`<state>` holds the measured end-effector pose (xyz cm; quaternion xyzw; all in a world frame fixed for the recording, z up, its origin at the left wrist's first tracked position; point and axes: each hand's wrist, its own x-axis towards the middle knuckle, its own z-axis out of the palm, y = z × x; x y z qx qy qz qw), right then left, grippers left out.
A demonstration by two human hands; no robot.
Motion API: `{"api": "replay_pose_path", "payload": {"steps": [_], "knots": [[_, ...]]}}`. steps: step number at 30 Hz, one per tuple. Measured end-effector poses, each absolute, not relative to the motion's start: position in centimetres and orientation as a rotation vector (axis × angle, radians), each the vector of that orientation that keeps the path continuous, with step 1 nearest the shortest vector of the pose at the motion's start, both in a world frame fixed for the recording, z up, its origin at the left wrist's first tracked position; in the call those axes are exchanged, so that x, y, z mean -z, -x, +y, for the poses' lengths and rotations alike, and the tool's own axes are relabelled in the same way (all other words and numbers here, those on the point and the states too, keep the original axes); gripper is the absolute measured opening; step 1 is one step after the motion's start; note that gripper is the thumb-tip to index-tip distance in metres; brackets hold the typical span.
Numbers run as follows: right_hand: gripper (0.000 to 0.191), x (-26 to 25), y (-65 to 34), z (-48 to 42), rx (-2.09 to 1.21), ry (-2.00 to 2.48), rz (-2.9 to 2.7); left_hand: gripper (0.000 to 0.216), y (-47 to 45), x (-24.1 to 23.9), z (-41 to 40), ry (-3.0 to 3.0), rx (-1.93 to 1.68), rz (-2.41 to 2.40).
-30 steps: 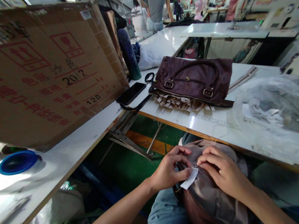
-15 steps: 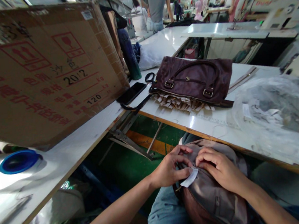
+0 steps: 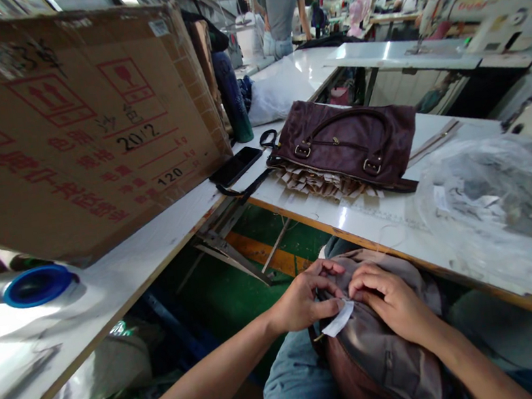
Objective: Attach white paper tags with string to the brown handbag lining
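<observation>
A brownish-grey bag [image 3: 393,366] with a darker brown end rests on my lap, just below the table edge. My left hand [image 3: 312,295] lies at its upper left, thumb and fingers pinched together near a small white tag [image 3: 338,320]. Close beside it, my right hand [image 3: 389,298] has its fingertips bent and pressed on the bag's fabric near the tag's upper end. Both hands' fingertips nearly meet there, and what exactly lies between them is hidden.
On the table [image 3: 347,214] lies a dark maroon handbag [image 3: 351,138] with paper strips under it. A phone [image 3: 236,166] and a large cardboard box [image 3: 78,133] stand left, with a blue-rimmed spool [image 3: 35,287]. Clear plastic bags [image 3: 509,205] cover the right; a sewing machine [image 3: 493,19] is behind.
My hands stay in nearly the same place on the bag. The view has shifted slightly, and a person at the back right has leaned down.
</observation>
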<state>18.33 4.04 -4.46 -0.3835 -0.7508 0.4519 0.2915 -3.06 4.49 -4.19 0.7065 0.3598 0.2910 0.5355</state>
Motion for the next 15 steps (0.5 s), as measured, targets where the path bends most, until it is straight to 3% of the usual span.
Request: {"api": "replay_pose_path", "payload": {"steps": [15], "knots": [[0.011, 4.46, -18.45, 4.47, -1.227, 1.031, -2.015, 0.02, 3.23, 4.99, 4.47, -1.629, -0.729, 0.83]]}}
